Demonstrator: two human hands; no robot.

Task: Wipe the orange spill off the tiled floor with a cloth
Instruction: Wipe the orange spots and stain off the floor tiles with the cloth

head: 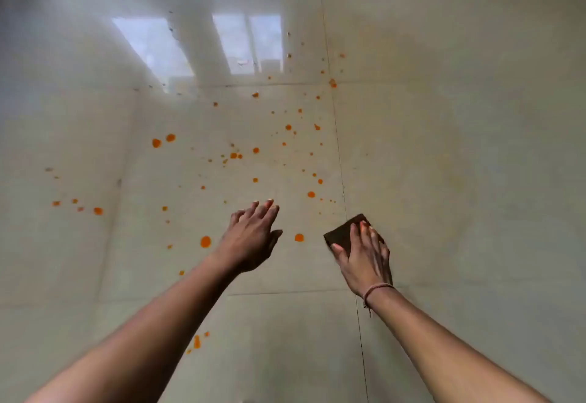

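Floor: glossy pale tiled floor [444,165], thin grout lines, window glare.
Spill: orange spill [234,155], round droplets scattered over the centre tile and left.
Cloth: dark, flat, squarish cloth [344,231] beside the droplets.
Right hand [364,260]: fingers spread, pressing the cloth flat.
Left hand [250,237]: open, fingers loose, empty.

This looks like a room indoors, most likely in a home, though nothing fixes which room. The floor [444,149] is laid with large, glossy, pale beige tiles split by thin dark grout lines [337,149]. In the upper middle of the frame the polished surface mirrors a bright window reflection [203,44] with several panes, so daylight comes in from that side.
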